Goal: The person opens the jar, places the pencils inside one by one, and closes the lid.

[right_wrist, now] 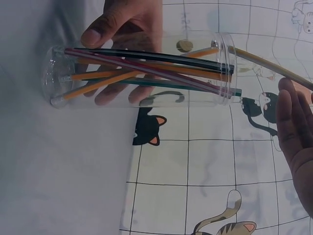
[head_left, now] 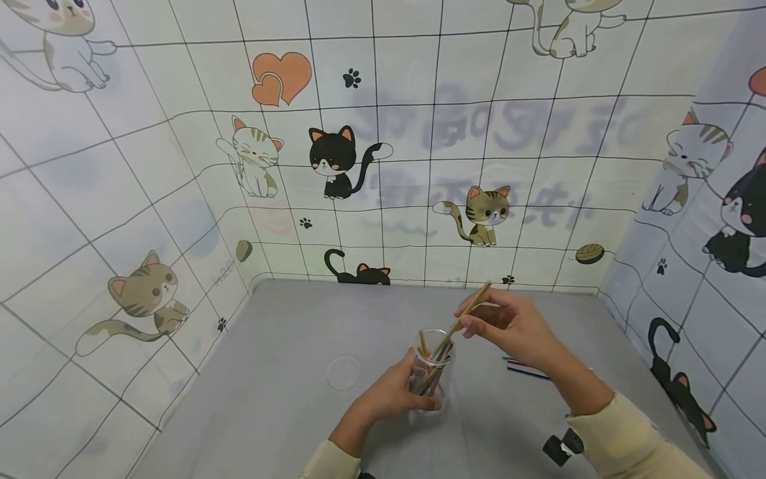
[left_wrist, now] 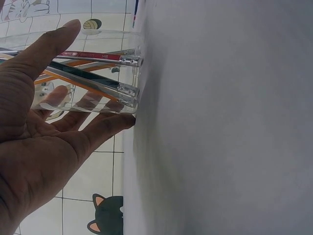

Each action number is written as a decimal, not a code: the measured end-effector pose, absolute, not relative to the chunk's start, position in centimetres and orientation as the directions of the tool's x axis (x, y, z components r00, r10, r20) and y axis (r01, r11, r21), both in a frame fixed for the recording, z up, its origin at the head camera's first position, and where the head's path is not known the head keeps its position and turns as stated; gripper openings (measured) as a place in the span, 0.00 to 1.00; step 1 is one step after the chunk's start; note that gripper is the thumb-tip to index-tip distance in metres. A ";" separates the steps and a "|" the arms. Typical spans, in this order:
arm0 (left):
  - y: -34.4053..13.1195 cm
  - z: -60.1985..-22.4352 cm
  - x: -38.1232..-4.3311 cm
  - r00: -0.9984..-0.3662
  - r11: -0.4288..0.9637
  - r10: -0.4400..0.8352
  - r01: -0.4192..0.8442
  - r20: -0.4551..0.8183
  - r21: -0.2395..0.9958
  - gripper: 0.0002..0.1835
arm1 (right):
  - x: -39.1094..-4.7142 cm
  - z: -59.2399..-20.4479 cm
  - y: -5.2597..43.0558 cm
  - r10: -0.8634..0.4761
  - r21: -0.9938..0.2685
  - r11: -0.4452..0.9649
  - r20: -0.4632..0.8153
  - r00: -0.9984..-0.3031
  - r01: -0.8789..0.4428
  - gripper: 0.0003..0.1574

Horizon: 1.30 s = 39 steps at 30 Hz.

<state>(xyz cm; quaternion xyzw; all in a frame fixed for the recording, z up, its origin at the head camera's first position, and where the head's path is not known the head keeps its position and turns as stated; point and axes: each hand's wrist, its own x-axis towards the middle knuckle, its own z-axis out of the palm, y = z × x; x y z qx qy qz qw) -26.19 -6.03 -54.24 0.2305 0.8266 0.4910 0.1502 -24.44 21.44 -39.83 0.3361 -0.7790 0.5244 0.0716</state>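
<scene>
A clear jar (right_wrist: 205, 101) stands upright on the grey tabletop, gripped round its side by my left hand (head_left: 387, 391). Several pencils (right_wrist: 146, 72) lean inside it: orange ones, a dark one, a green one and a red pencil (left_wrist: 100, 56), with their eraser ends at the jar's bottom. My right hand (head_left: 511, 327) is above and right of the jar, pinching a yellow pencil (head_left: 473, 307) between thumb and fingers. This pencil slants, and its lower end is at the jar's mouth. How far in it reaches is hard to tell.
A few loose pencils (head_left: 528, 370) lie right of the jar, partly behind my right wrist. Left of it lies a clear round lid (head_left: 344, 373). A black object (head_left: 562, 447) is beside the right sleeve. Cat-printed sheets (head_left: 407, 199) wall in the grey tabletop (head_left: 269, 399).
</scene>
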 end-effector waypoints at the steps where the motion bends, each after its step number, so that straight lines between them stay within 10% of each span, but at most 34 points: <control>1: -6.0 -54.2 -26.2 -0.848 0.411 0.529 0.234 -0.021 0.881 0.51 | -24.5 -39.9 21.4 -0.461 -0.771 0.209 0.465 -0.756 -0.602 0.14; 39: -6.0 -54.3 -26.3 -0.850 0.449 0.526 0.272 -0.005 0.851 0.49 | -23.8 -41.8 25.2 -0.399 -0.641 0.529 0.390 -0.830 -0.556 0.21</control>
